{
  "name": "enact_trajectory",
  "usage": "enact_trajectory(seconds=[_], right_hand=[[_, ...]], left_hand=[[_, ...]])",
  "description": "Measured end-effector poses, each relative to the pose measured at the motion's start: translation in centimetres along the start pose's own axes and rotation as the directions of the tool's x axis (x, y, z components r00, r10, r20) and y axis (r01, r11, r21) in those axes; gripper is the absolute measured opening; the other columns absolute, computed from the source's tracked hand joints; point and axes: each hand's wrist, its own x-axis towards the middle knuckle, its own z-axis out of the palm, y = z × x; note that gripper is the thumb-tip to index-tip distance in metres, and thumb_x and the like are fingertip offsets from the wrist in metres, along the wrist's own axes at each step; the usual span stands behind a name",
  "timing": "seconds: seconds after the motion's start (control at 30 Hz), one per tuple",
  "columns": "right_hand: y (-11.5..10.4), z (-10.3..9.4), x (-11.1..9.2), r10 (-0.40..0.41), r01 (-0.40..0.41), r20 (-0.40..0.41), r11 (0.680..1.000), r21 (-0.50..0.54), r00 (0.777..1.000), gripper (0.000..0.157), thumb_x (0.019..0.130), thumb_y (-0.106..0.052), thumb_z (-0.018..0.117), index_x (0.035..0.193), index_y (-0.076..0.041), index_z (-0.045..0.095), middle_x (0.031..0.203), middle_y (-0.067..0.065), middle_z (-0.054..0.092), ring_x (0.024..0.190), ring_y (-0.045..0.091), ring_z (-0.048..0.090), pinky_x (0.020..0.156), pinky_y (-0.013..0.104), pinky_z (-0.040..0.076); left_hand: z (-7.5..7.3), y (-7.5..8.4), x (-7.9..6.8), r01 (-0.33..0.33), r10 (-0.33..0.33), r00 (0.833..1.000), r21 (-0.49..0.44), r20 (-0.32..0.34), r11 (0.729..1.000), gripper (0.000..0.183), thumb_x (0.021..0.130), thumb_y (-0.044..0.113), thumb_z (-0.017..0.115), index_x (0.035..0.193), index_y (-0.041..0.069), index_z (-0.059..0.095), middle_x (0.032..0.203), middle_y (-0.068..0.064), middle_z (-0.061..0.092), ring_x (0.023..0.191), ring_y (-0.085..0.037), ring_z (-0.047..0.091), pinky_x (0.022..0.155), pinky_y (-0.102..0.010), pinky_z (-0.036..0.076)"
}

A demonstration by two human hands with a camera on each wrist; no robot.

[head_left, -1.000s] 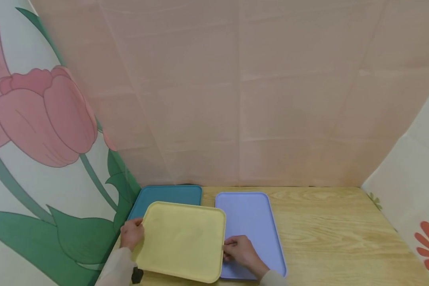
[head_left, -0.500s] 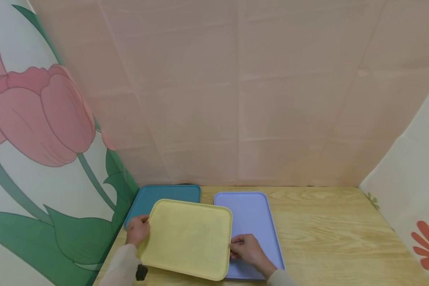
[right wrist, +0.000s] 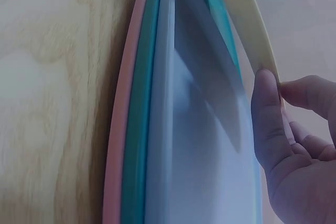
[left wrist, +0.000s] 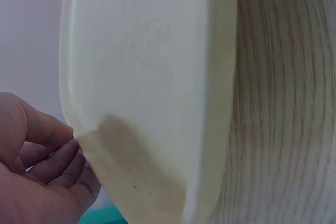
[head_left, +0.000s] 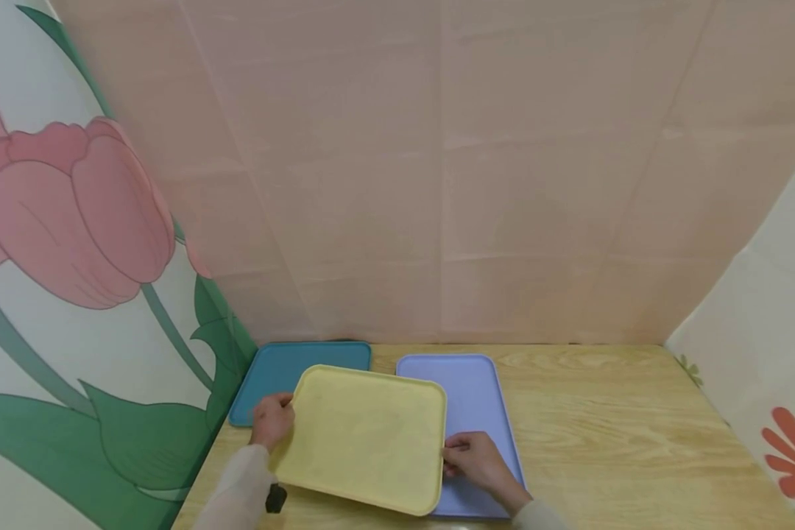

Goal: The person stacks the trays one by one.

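Between my two hands a yellow tray [head_left: 364, 438] is held up and tilted, overlapping a teal tray and a lavender tray in the head view. My left hand [head_left: 273, 421] pinches its left edge, thumb and fingertips at the rim in the left wrist view. On the opposite side, my right hand [head_left: 478, 462] pinches the right edge. Beneath that hand, the lavender tray [right wrist: 202, 124] tops a stack, with a teal tray [right wrist: 137, 129] and a pink tray [right wrist: 122, 129] under it in the right wrist view.
Another teal tray [head_left: 305, 357] lies at the table's back left corner. The wood-grain table [head_left: 623, 434] extends to the right. A beige sheet [head_left: 450, 184] rises at the back, with flower-printed side walls [head_left: 126, 442]. A small black object [head_left: 275, 499] shows by the left wrist.
Both hands have carried the yellow tray to the right and slightly away. It now covers more of the lavender tray and less of the teal one at the back left.
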Motion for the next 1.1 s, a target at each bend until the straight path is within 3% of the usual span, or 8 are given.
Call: enact_trajectory(seconds=[0.43,0.67,0.9,0.97,1.1], right_hand=[[0.1,-2.6,-0.4,0.027,-0.028,-0.042,0.999,-0.018,0.999,0.018,0.088,0.003,0.063,0.094,0.02,0.062,0.072,0.012,0.067,0.062,0.017,0.066,0.057,0.03,0.06],[0.3,-3.8,-0.7,0.041,-0.051,-0.105,0.995,-0.091,0.994,0.018,0.086,0.001,0.066,0.094,0.017,0.064,0.073,0.012,0.068,0.061,0.018,0.066,0.057,0.031,0.06],[0.5,-5.0,-1.2,0.063,-0.084,-0.155,0.988,-0.132,0.986,0.019,0.085,0.001,0.067,0.095,0.017,0.065,0.075,0.013,0.069,0.062,0.021,0.067,0.058,0.032,0.06],[0.6,-5.4,-1.4,0.066,-0.087,-0.16,0.988,-0.131,0.985,0.018,0.086,0.001,0.067,0.095,0.017,0.065,0.076,0.012,0.068,0.062,0.021,0.067,0.058,0.031,0.06],[1.2,-6.2,-1.7,0.08,-0.102,-0.171,0.987,-0.125,0.982,0.017,0.087,0.001,0.067,0.095,0.016,0.065,0.076,0.01,0.067,0.063,0.02,0.065,0.057,0.029,0.059]], left_hand=[[1.9,2.0,0.6,0.011,-0.011,1.0,-0.005,0.022,1.0,0.031,0.093,-0.005,0.052,0.118,-0.006,0.07,0.118,-0.025,0.067,0.111,-0.044,0.06,0.092,-0.056,0.052],[3.1,2.7,0.9,-0.004,0.004,0.999,-0.014,0.046,1.0,0.03,0.093,-0.005,0.054,0.118,-0.004,0.071,0.12,-0.024,0.066,0.113,-0.043,0.06,0.092,-0.056,0.052],[4.2,3.9,0.9,-0.029,0.032,0.998,-0.044,0.058,0.999,0.026,0.092,-0.006,0.054,0.106,-0.001,0.074,0.104,-0.019,0.07,0.093,-0.033,0.063,0.079,-0.046,0.054],[4.6,4.3,0.8,-0.05,0.051,0.998,-0.037,0.042,0.998,0.031,0.09,-0.007,0.055,0.114,0.0,0.074,0.112,-0.019,0.07,0.099,-0.034,0.065,0.085,-0.05,0.055],[5.4,5.1,0.8,-0.073,0.074,0.996,-0.04,0.038,0.997,0.029,0.089,-0.008,0.054,0.108,-0.001,0.075,0.107,-0.019,0.071,0.096,-0.033,0.065,0.084,-0.049,0.055]])
